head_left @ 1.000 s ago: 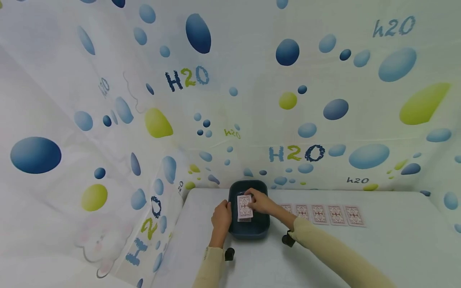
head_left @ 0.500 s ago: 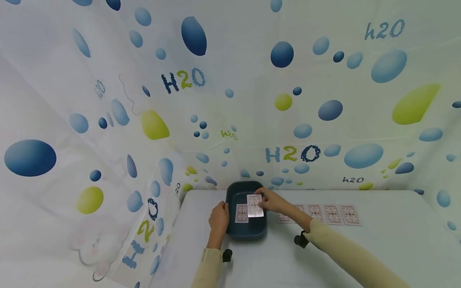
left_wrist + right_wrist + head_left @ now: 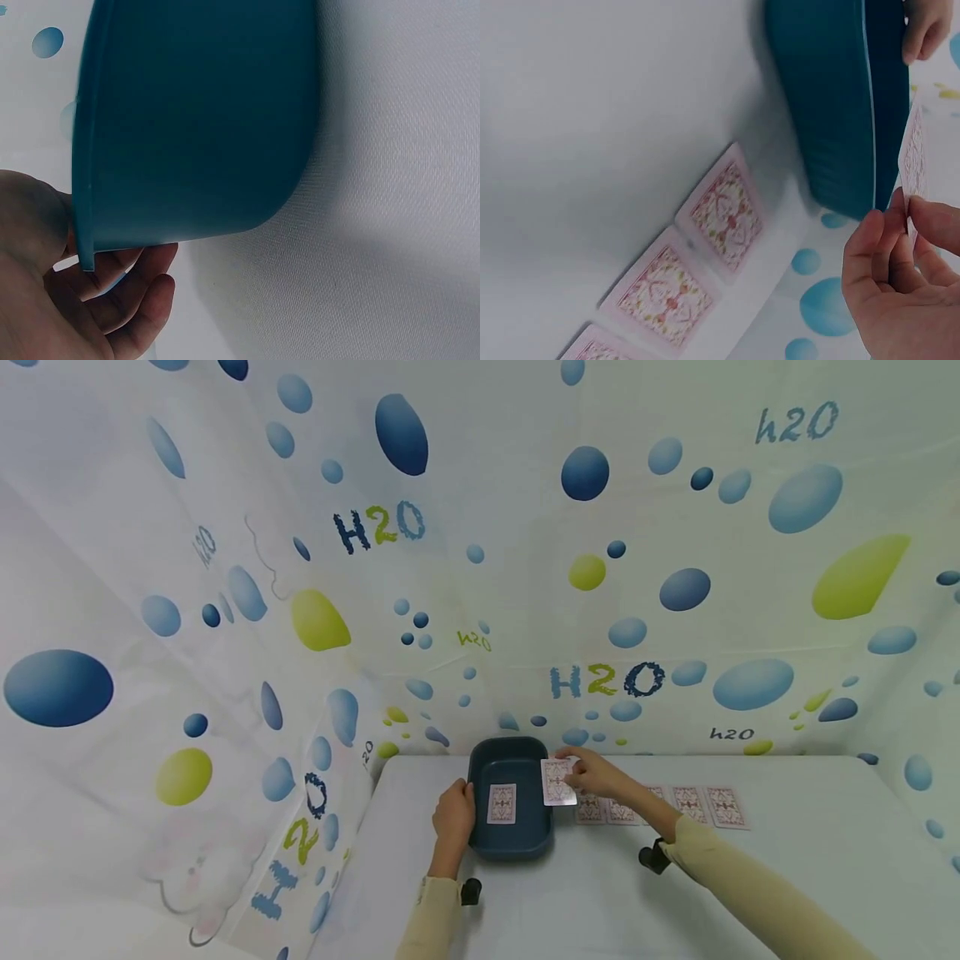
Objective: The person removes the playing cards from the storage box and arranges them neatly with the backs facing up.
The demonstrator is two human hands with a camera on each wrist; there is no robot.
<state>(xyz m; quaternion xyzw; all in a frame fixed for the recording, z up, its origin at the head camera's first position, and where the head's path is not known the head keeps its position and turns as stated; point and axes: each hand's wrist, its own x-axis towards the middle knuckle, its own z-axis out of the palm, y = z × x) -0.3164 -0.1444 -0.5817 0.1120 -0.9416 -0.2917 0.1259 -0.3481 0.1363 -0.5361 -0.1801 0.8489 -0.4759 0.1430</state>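
Note:
A dark teal plastic basin (image 3: 512,845) stands at the table's back left, with one red-backed playing card (image 3: 502,804) lying face down inside it. My left hand (image 3: 453,817) grips the basin's left rim; in the left wrist view its fingers (image 3: 142,300) curl under the rim against the outer wall. Between thumb and fingers, my right hand (image 3: 597,773) pinches another playing card (image 3: 556,783), its back facing up, over the basin's right rim. Seen from the right wrist, this held card (image 3: 913,154) is almost edge-on beside the rim.
Right of the basin, several face-down cards (image 3: 726,807) lie in a row on the white table (image 3: 795,860), partly hidden by the right forearm. A white sheet with blue and green drops (image 3: 685,589) hangs behind the table.
My right hand has lifted the card from over the one in the basin and carried it right, to the basin's right rim. The left hand keeps its hold on the left rim.

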